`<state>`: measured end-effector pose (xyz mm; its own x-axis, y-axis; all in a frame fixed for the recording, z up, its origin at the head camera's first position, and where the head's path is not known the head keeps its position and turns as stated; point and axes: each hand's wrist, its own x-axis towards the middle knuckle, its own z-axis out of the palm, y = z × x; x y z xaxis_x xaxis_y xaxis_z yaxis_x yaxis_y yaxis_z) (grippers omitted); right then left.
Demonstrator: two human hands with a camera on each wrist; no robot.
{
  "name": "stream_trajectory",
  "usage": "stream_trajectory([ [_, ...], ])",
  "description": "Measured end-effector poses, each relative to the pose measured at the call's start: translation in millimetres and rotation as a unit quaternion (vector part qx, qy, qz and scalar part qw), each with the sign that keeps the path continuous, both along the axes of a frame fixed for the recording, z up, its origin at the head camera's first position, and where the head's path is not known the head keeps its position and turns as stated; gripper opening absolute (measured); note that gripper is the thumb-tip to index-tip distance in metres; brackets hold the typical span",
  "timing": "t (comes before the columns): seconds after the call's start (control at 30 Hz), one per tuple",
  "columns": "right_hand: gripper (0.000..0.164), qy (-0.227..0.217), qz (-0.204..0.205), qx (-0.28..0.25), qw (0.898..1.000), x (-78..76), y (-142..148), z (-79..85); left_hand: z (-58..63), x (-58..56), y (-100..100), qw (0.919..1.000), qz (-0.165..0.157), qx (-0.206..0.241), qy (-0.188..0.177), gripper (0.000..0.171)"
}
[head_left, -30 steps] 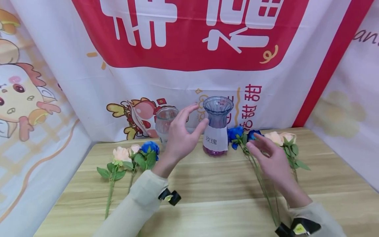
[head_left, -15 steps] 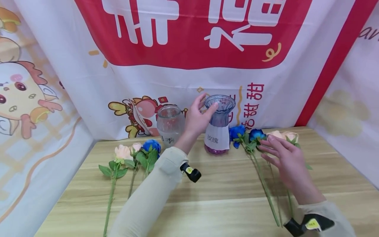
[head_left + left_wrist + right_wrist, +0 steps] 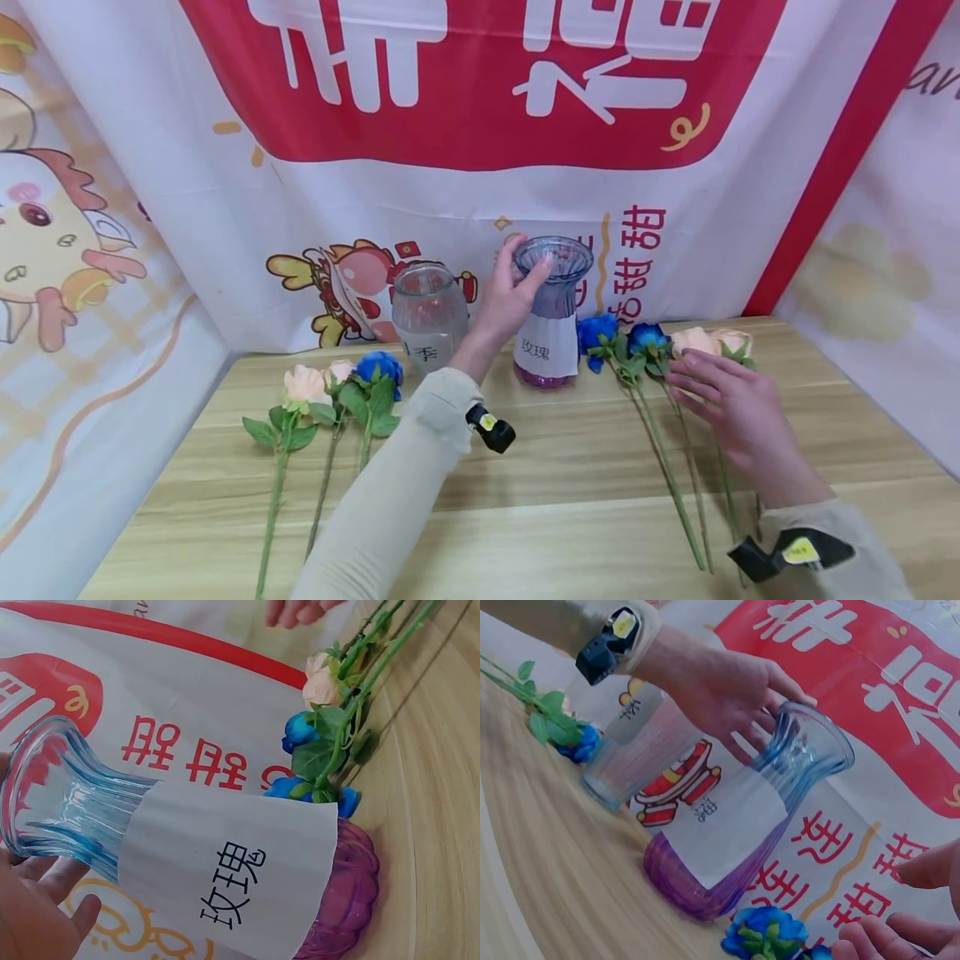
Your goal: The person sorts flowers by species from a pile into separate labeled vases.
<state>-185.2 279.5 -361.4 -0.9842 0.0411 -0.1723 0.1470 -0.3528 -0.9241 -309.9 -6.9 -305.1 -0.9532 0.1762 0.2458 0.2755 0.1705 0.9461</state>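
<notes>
A fluted glass vase (image 3: 546, 350), blue at the top and purple at its base, stands on the table with a white paper label around it. My left hand (image 3: 504, 304) holds it by the flared neck, thumb at the rim; in the right wrist view the left hand's fingers (image 3: 742, 739) lie along the neck. My right hand (image 3: 738, 408) hovers over the artificial flowers at the right, fingers loosely extended and nothing in them. Blue roses (image 3: 648, 337) lie just left of it; pale pink flowers (image 3: 693, 340) are partly hidden behind its fingers.
A clear glass vase (image 3: 429, 308) with a paper label stands left of the blue one. Pale pink flowers (image 3: 305, 383) and a blue flower (image 3: 378, 367) lie at the left of the wooden table (image 3: 555, 500). A printed cloth (image 3: 337, 192) hangs behind.
My left hand has moved right from beside the clear vase and taken hold of the blue vase's neck. My right hand has shifted right, over the pale flowers.
</notes>
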Motion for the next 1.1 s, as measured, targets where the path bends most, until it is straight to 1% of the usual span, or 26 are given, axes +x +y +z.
stream_trajectory([
  [0.1, 0.01, 0.0, 0.001, 0.036, 0.999, -3.1, 4.5, -6.4, -1.0, -0.9, 3.3, 0.9999, 0.004, 0.011, 0.004, 0.07],
  [0.13, 0.013, -0.002, 0.005, 0.061, 0.998, -4.1, 5.1, -9.1, -1.4, -1.0, 3.7, 0.9999, 0.007, 0.013, 0.005, 0.07],
  [0.2, 0.027, -0.006, 0.018, 0.132, 0.991, -6.3, 5.6, -14.8, -2.6, -1.6, 4.7, 0.9998, 0.009, 0.018, 0.005, 0.07],
  [0.27, 0.047, -0.008, 0.033, 0.2, 0.979, -8.3, 5.3, -20.9, -3.2, -1.7, 5.5, 0.9996, 0.008, 0.027, 0.004, 0.069],
  [0.33, 0.066, -0.013, 0.051, 0.27, 0.961, -9.7, 4.7, -26.0, -3.7, -1.5, 6.0, 0.9993, 0.006, 0.037, 0.002, 0.069],
  [0.37, 0.07, -0.014, 0.058, 0.3, 0.952, -10.5, 4.2, -28.4, -4.1, -1.5, 6.2, 0.9992, 0.004, 0.04, 0.001, 0.069],
  [0.5, 0.07, -0.032, 0.071, 0.375, 0.924, -12.6, 2.3, -35.2, -5.6, -0.6, 6.4, 0.999, 0.001, 0.045, -0.005, 0.069],
  [0.57, 0.071, -0.048, 0.075, 0.394, 0.915, -13.4, 1.5, -37.5, -6.5, 0.0, 6.6, 0.999, -0.002, 0.044, -0.009, 0.069],
  [0.67, 0.073, -0.065, 0.081, 0.404, 0.909, -14.4, 0.2, -39.8, -7.7, 0.8, 6.5, 0.9992, -0.006, 0.039, -0.011, 0.069],
  [0.77, 0.072, -0.062, 0.084, 0.411, 0.906, -15.2, -1.0, -41.0, -8.8, 1.2, 6.3, 0.9992, -0.009, 0.037, -0.01, 0.069],
  [0.97, 0.066, -0.032, 0.085, 0.419, 0.903, -17.2, -5.4, -42.9, -8.8, 1.5, 7.2, 0.9991, -0.009, 0.04, -0.005, 0.069],
  [1.1, 0.063, -0.042, 0.076, 0.423, 0.902, -19.1, -9.4, -43.5, -8.3, 1.8, 8.5, 0.9989, -0.007, 0.047, -0.004, 0.068],
])
